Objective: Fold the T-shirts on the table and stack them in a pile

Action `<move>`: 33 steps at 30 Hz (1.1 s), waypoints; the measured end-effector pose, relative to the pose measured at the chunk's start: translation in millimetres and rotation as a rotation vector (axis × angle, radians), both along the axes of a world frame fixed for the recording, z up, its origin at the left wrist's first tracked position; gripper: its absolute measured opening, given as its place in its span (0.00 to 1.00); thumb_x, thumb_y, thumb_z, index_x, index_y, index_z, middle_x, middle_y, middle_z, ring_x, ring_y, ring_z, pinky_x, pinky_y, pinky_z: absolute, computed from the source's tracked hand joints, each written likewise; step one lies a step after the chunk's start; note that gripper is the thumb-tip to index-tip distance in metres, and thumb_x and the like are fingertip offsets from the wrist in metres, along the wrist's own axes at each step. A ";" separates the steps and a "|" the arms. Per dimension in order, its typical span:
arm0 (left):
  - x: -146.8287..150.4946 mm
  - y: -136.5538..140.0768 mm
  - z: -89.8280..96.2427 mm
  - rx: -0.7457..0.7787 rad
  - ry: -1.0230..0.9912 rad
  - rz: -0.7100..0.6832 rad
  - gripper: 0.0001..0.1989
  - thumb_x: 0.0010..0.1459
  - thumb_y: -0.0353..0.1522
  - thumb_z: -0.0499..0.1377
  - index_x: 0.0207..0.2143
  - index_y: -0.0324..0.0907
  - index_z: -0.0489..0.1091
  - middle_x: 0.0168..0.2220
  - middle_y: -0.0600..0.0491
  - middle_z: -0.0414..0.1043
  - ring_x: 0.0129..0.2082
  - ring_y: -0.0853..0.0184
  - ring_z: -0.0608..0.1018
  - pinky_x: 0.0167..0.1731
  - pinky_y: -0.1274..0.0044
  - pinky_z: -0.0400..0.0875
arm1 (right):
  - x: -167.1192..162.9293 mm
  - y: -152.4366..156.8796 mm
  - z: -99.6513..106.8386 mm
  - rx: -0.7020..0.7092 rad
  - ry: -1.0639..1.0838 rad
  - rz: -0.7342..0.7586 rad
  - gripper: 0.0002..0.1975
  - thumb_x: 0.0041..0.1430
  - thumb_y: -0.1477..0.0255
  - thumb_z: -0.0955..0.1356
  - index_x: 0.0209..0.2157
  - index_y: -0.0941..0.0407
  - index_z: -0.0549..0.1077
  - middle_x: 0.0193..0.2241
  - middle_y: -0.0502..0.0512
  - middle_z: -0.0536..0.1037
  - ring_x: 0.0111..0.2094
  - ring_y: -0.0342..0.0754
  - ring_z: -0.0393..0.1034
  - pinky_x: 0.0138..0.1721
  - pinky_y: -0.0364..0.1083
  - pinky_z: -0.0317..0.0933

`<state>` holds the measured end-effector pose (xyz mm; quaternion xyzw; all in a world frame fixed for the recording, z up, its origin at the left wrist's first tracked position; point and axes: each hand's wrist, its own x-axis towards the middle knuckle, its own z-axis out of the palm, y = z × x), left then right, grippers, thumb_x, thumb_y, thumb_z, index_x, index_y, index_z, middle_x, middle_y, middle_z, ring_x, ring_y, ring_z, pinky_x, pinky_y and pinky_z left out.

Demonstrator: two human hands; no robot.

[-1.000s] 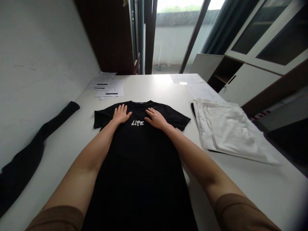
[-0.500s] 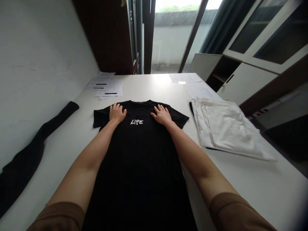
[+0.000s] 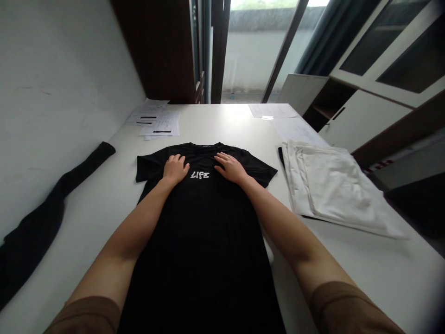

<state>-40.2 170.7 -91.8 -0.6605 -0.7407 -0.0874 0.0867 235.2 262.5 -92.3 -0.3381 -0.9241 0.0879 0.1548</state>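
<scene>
A black T-shirt (image 3: 205,232) with white lettering on its chest lies spread out on the white table (image 3: 222,123), its collar at the far end and both short sleeves out to the sides. My left hand (image 3: 176,169) rests flat on the shirt's upper chest, left of the lettering, with its fingers stretched forward. On the other side of the lettering, my right hand (image 3: 230,167) lies flat on the cloth, fingers pointing up and to the left. Neither hand grips the fabric.
Folded white cloth (image 3: 340,185) is stacked on the right of the table. A dark garment (image 3: 52,204) lies along the left wall. Papers (image 3: 162,123) sit at the far left corner, with more sheets (image 3: 273,111) at the far right. Cabinets (image 3: 375,116) stand beyond the right edge.
Both hands have slid inward across the shirt's chest, closer to each other and to the lettering. The shirt stays spread in place. The camera view has shifted slightly.
</scene>
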 end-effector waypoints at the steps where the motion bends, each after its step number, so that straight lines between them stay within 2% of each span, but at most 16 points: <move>1: 0.5 0.6 -1.8 -0.013 -0.011 -0.010 0.26 0.69 0.42 0.50 0.61 0.36 0.69 0.64 0.41 0.67 0.62 0.52 0.67 0.62 0.64 0.61 | -2.6 -2.1 -0.1 -0.014 -0.013 0.033 0.28 0.72 0.58 0.61 0.68 0.55 0.64 0.69 0.57 0.62 0.71 0.52 0.51 0.71 0.53 0.45; 3: -0.8 2.6 -5.7 -0.049 -0.029 -0.025 0.30 0.70 0.44 0.49 0.66 0.34 0.64 0.68 0.41 0.61 0.67 0.53 0.63 0.66 0.66 0.56 | -6.6 -5.3 -0.6 -0.037 -0.056 0.032 0.30 0.72 0.56 0.61 0.68 0.55 0.63 0.70 0.58 0.60 0.71 0.53 0.50 0.71 0.54 0.44; 5: -4.3 5.2 -8.9 -0.094 -0.044 -0.020 0.32 0.71 0.45 0.47 0.68 0.35 0.60 0.70 0.41 0.56 0.70 0.54 0.59 0.68 0.66 0.51 | -8.0 -6.1 -0.9 -0.050 -0.101 -0.042 0.32 0.72 0.54 0.60 0.69 0.56 0.62 0.71 0.60 0.56 0.72 0.55 0.47 0.71 0.56 0.42; 10: -17.1 13.5 -11.1 -0.212 -0.090 0.065 0.37 0.71 0.52 0.41 0.73 0.41 0.51 0.75 0.44 0.43 0.74 0.52 0.49 0.70 0.59 0.45 | -4.4 1.4 -1.6 -0.087 -0.180 -0.208 0.35 0.72 0.50 0.57 0.72 0.54 0.56 0.73 0.61 0.50 0.73 0.57 0.41 0.71 0.58 0.39; 15: -24.4 24.7 -9.8 -0.233 -0.121 0.157 0.40 0.69 0.55 0.37 0.74 0.42 0.47 0.75 0.44 0.39 0.74 0.51 0.45 0.70 0.54 0.41 | -3.6 10.1 -3.9 -0.098 -0.205 -0.276 0.37 0.72 0.48 0.55 0.73 0.55 0.54 0.74 0.61 0.47 0.74 0.57 0.38 0.71 0.57 0.37; 19: -24.5 35.7 -7.5 -0.205 -0.132 0.210 0.40 0.69 0.54 0.40 0.73 0.40 0.50 0.75 0.43 0.43 0.74 0.51 0.47 0.69 0.54 0.42 | -3.7 8.9 -3.4 -0.091 -0.206 -0.297 0.37 0.72 0.49 0.55 0.72 0.55 0.54 0.73 0.61 0.47 0.74 0.57 0.39 0.71 0.57 0.37; 23: -18.7 43.7 -4.0 -0.135 -0.111 0.256 0.37 0.68 0.52 0.45 0.69 0.38 0.58 0.72 0.39 0.52 0.71 0.48 0.55 0.67 0.53 0.49 | -2.5 6.7 -3.9 -0.074 -0.196 -0.298 0.36 0.72 0.49 0.55 0.72 0.56 0.55 0.73 0.61 0.48 0.73 0.56 0.40 0.71 0.56 0.38; 26: -7.6 41.0 -2.9 -0.076 -0.065 0.261 0.32 0.69 0.48 0.46 0.65 0.37 0.64 0.69 0.37 0.58 0.69 0.47 0.59 0.67 0.52 0.49 | -2.4 7.9 -6.1 -0.065 -0.184 -0.297 0.36 0.72 0.49 0.55 0.72 0.56 0.56 0.73 0.62 0.49 0.73 0.56 0.41 0.71 0.57 0.38; 29: 3.9 32.6 -3.5 0.022 -0.011 0.202 0.29 0.70 0.44 0.47 0.64 0.37 0.65 0.69 0.38 0.57 0.70 0.47 0.57 0.68 0.52 0.44 | -3.0 9.6 -7.9 -0.065 -0.178 -0.292 0.36 0.72 0.49 0.55 0.72 0.56 0.56 0.73 0.62 0.50 0.73 0.57 0.41 0.71 0.57 0.38; 33: 8.1 27.1 -6.0 0.010 -0.043 0.074 0.26 0.70 0.41 0.46 0.62 0.37 0.67 0.67 0.41 0.62 0.67 0.52 0.62 0.67 0.61 0.53 | -3.2 10.1 -8.5 -0.069 -0.168 -0.295 0.36 0.72 0.50 0.56 0.72 0.56 0.56 0.73 0.62 0.50 0.73 0.57 0.41 0.71 0.57 0.38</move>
